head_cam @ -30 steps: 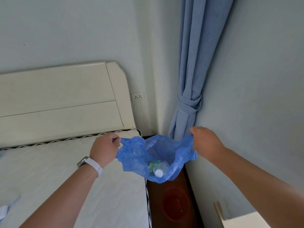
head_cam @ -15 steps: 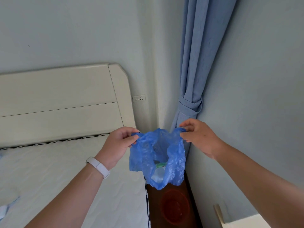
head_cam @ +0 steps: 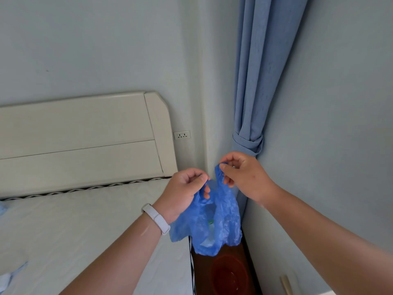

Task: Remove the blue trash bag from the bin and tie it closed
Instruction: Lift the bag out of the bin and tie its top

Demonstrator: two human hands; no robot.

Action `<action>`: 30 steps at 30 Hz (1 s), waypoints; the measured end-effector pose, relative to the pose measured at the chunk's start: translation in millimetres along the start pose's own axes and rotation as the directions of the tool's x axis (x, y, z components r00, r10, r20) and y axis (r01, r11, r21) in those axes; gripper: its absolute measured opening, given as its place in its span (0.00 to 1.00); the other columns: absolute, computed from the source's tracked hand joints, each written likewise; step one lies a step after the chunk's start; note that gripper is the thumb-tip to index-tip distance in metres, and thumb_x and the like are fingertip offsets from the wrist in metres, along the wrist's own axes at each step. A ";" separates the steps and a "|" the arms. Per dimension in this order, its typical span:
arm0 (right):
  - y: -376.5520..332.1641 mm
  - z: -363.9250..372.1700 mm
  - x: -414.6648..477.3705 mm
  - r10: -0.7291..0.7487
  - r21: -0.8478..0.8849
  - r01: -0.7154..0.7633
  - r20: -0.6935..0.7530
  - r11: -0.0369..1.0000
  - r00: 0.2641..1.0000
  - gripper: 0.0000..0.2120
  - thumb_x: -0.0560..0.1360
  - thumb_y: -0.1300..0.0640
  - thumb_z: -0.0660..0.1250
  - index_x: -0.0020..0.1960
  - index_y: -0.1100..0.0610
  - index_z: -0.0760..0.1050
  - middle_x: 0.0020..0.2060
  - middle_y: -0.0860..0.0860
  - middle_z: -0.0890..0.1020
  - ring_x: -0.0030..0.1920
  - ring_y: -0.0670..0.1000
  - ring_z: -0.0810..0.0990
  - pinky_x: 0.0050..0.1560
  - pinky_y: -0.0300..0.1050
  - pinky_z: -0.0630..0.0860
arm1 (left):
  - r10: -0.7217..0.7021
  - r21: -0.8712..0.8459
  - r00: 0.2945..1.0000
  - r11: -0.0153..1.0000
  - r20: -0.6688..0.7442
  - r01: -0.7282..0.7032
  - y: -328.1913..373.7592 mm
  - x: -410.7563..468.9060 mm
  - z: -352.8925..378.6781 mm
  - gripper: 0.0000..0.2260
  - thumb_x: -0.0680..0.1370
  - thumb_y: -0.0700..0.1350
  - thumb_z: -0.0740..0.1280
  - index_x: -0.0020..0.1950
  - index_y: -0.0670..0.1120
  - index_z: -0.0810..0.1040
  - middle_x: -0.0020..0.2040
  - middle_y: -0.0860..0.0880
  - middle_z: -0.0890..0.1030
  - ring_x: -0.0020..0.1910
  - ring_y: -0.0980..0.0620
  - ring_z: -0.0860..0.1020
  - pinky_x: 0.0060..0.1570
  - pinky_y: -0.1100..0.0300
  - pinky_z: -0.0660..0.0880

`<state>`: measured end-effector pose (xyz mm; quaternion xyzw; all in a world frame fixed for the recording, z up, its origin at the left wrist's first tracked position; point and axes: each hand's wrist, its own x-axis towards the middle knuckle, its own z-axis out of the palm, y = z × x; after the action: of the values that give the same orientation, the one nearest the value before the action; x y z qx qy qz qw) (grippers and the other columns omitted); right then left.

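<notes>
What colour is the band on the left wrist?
White: a slim wristband on the left wrist, clear in the head view.

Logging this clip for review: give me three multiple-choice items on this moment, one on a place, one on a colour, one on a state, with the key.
1. Where does the round red plastic bin stand?
A. on the mattress
B. on the dark floor strip between the bed and the wall
C. on the headboard

2. What colour is the band on the left wrist?
A. white
B. black
C. green

3. What is the state of the crinkled blue plastic trash bag?
A. knotted shut
B. still lining the bin
C. lifted out, its top pinched by both hands, not yet knotted

Key: B, the bin sits low in the gap beside the bed; A, the wrist band is white; C, the bag hangs above the bin from the left hand and right hand, with no knot showing.
</notes>
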<state>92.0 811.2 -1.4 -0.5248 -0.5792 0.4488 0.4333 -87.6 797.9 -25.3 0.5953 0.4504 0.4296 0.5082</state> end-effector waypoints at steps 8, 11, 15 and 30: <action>-5.2 8.6 1.7 -0.052 0.006 0.052 0.034 0.999 0.998 0.06 0.76 0.65 0.66 0.43 0.56 0.77 0.34 0.54 0.80 0.33 0.48 0.80 0.38 0.41 0.79 | -0.189 -0.242 0.981 0.951 0.040 0.193 6.3 1.9 17.3 0.15 0.83 0.51 0.54 0.49 0.44 0.75 0.28 0.49 0.62 0.22 0.54 0.58 0.32 0.56 0.62; -4.4 13.1 1.2 -0.074 0.027 0.072 0.100 0.997 0.992 0.08 0.76 0.66 0.66 0.42 0.55 0.78 0.33 0.54 0.81 0.33 0.46 0.80 0.40 0.42 0.79 | -0.263 -0.301 0.963 0.915 0.063 0.269 6.2 4.3 17.0 0.26 0.80 0.63 0.51 0.54 0.42 0.75 0.27 0.48 0.62 0.22 0.52 0.56 0.30 0.56 0.65; -4.9 16.7 -1.2 -0.101 -0.019 0.107 0.194 0.994 0.976 0.09 0.76 0.65 0.67 0.44 0.53 0.80 0.37 0.55 0.83 0.37 0.45 0.80 0.42 0.39 0.77 | -0.274 -0.380 0.956 0.877 0.107 0.294 10.3 5.1 15.2 0.29 0.78 0.67 0.48 0.40 0.46 0.75 0.26 0.50 0.63 0.21 0.53 0.55 0.27 0.58 0.66; -5.5 14.1 -11.9 -0.287 -0.449 0.468 0.414 0.761 0.864 0.05 0.78 0.60 0.63 0.48 0.55 0.78 0.44 0.47 0.73 0.45 0.48 0.77 0.49 0.40 0.73 | -0.263 -0.329 0.957 0.899 0.121 0.288 9.0 1.8 14.5 0.28 0.79 0.64 0.52 0.34 0.44 0.74 0.28 0.47 0.66 0.24 0.51 0.60 0.32 0.57 0.65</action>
<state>78.0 798.2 0.5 -0.4147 -0.8379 0.2498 0.2520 -72.3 795.8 -17.9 0.4433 0.4292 0.4030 0.6760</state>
